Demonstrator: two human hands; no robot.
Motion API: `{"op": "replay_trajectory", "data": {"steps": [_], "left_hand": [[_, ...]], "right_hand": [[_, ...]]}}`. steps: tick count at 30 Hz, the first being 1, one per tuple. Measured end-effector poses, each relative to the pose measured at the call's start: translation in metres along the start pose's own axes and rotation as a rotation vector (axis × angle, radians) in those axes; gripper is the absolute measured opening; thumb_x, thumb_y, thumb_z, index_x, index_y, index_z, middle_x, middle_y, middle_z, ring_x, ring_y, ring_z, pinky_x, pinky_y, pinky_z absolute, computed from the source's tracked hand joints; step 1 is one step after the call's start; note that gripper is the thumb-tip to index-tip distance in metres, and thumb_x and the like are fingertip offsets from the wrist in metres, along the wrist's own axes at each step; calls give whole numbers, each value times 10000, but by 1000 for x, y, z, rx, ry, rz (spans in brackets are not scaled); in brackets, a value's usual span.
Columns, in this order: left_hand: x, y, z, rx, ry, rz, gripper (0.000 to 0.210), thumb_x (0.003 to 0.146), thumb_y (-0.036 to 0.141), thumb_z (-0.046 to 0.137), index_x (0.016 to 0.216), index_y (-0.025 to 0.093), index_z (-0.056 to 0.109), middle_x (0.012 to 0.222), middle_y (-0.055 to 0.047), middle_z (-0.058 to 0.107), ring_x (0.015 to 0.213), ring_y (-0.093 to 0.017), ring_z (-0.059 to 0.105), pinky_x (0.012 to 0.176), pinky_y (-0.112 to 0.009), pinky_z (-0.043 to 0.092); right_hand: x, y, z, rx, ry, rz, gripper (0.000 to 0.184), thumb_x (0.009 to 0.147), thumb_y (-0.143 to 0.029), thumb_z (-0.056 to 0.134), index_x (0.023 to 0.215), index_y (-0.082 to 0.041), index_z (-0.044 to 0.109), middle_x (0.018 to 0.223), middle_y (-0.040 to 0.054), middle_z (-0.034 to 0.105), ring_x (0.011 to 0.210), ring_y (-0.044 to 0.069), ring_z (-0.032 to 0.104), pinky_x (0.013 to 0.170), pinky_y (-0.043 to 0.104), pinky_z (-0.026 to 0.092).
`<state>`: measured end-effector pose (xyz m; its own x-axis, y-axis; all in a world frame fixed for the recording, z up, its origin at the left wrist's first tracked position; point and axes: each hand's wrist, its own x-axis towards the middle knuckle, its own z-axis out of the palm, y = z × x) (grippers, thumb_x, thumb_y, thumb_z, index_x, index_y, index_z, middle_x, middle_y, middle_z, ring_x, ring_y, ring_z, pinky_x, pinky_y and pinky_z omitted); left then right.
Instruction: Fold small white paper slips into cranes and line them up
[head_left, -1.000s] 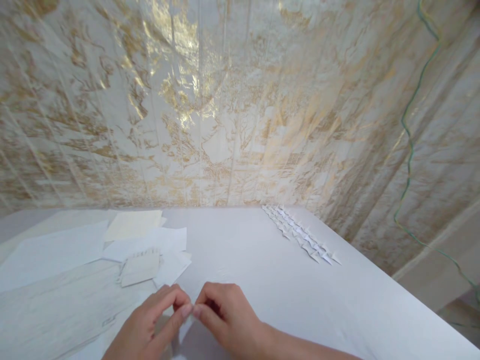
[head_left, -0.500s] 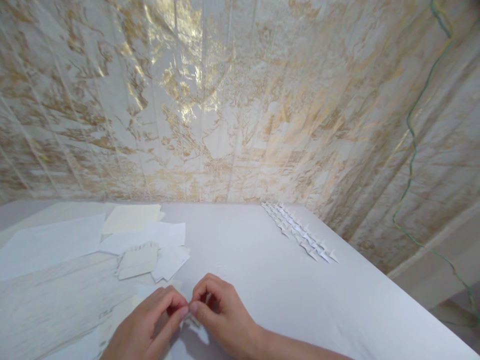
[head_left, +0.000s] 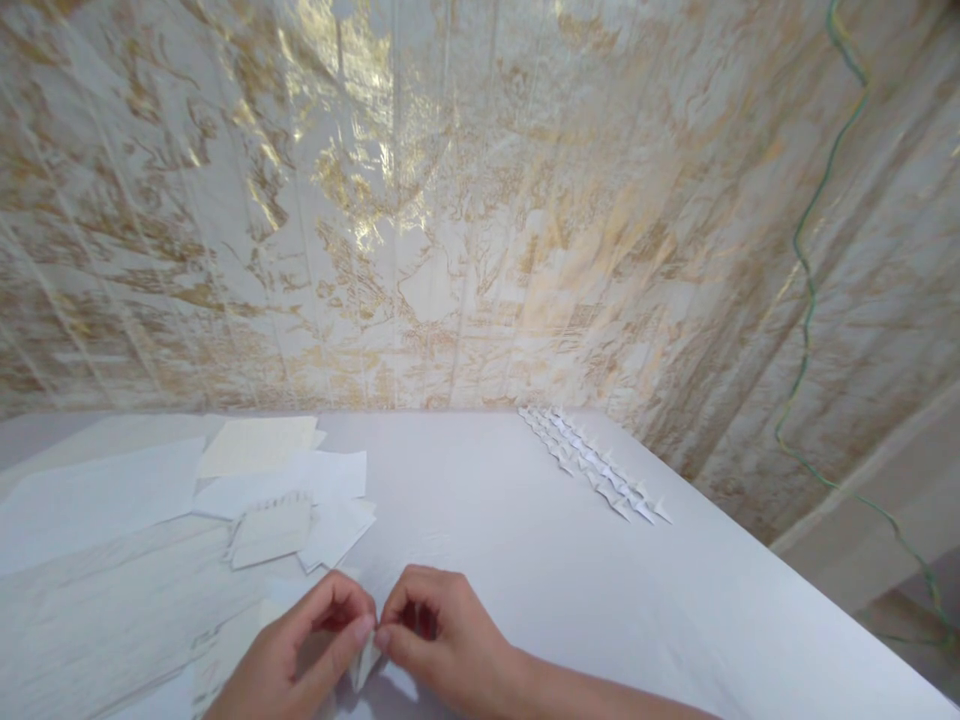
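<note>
– Any sign of the folded paper (head_left: 365, 663)?
– Sits between the left hand (head_left: 274, 660) and right hand (head_left: 450, 630), just below the nearly meeting fingertips.
– Held how?
– Pinched between thumb and forefinger on both sides.
– Pointing which way?
– Narrows to a tip toward the wearer, slightly left; long axis running down from the fingertips.
– And around?
– Beyond the left hand, loose sheets (head_left: 97, 500); well beyond the right, rows of small folded pieces (head_left: 590, 456).
</note>
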<state>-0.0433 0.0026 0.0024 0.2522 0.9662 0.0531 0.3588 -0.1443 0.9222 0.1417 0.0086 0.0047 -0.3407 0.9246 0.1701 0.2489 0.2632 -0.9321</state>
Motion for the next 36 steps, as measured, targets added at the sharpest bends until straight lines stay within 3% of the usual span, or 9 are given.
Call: {"op": "replay_trajectory", "data": {"steps": [5, 11, 15, 17, 20, 24, 29, 33, 36], "left_hand": [[1, -1, -1, -38, -28, -29, 317, 850, 557, 560, 787, 252, 622, 703, 50, 575, 716, -189, 598, 696, -278, 467], [1, -7, -2, -7, -48, -24, 286, 862, 512, 522, 798, 255, 631, 742, 28, 649, 764, -210, 630, 735, -298, 462], [2, -13, 1, -70, 39, -62, 263, 836, 503, 574, 919, 258, 625, 792, 23, 697, 808, -222, 661, 783, -315, 479], [3, -17, 2, -107, 85, -51, 259, 835, 487, 591, 965, 263, 598, 796, 33, 680, 803, -212, 661, 776, -307, 492], [5, -21, -2, -110, 80, 2, 199, 867, 466, 588, 880, 270, 565, 741, 59, 588, 723, -176, 617, 702, -270, 487], [6, -18, -9, -18, -59, 33, 231, 895, 455, 557, 793, 253, 606, 701, 51, 554, 683, -171, 585, 651, -257, 479], [4, -12, -6, 171, 8, 140, 236, 930, 418, 516, 865, 281, 696, 839, 8, 692, 845, -213, 651, 792, -311, 515], [8, -23, -7, 422, -48, 307, 126, 921, 345, 603, 981, 306, 707, 963, -4, 710, 985, -234, 635, 896, -364, 533], [11, -32, -10, 552, -70, 379, 139, 906, 282, 636, 1022, 308, 708, 1027, -8, 706, 1033, -238, 621, 927, -377, 530]], "right_hand": [[-4, 5, 4, 23, 9, 1, 103, 821, -194, 694, 736, -170, 641, 634, -61, 518, 571, 85, 434, 554, 194, 333], [-2, 3, 2, 18, 59, 53, 86, 830, -156, 643, 753, -173, 608, 611, -62, 507, 561, 93, 437, 544, 201, 329], [0, 4, -2, 46, 26, 26, 47, 864, -139, 588, 841, -179, 599, 650, -52, 553, 572, 100, 468, 559, 201, 358], [-1, 4, -5, 3, -23, -50, 128, 852, -123, 602, 966, -179, 624, 711, -46, 575, 597, 103, 488, 582, 199, 383], [-3, 5, -7, -108, -88, -154, 291, 817, -74, 629, 1078, -199, 671, 801, -30, 608, 669, 114, 531, 648, 202, 423], [-1, 7, -8, -170, -81, -157, 255, 794, -24, 656, 945, -212, 739, 779, -31, 626, 717, 120, 565, 711, 198, 439], [3, 7, -13, -309, -87, -130, 269, 746, 33, 657, 881, -188, 729, 761, -25, 647, 747, 131, 589, 725, 198, 443], [7, 4, -19, -474, -139, -142, 222, 769, -26, 689, 917, -185, 732, 804, 4, 705, 840, 169, 622, 774, 225, 456], [11, 5, -22, -614, -181, -233, 177, 779, -59, 720, 918, -169, 727, 862, 28, 727, 853, 177, 630, 840, 259, 455]]}}
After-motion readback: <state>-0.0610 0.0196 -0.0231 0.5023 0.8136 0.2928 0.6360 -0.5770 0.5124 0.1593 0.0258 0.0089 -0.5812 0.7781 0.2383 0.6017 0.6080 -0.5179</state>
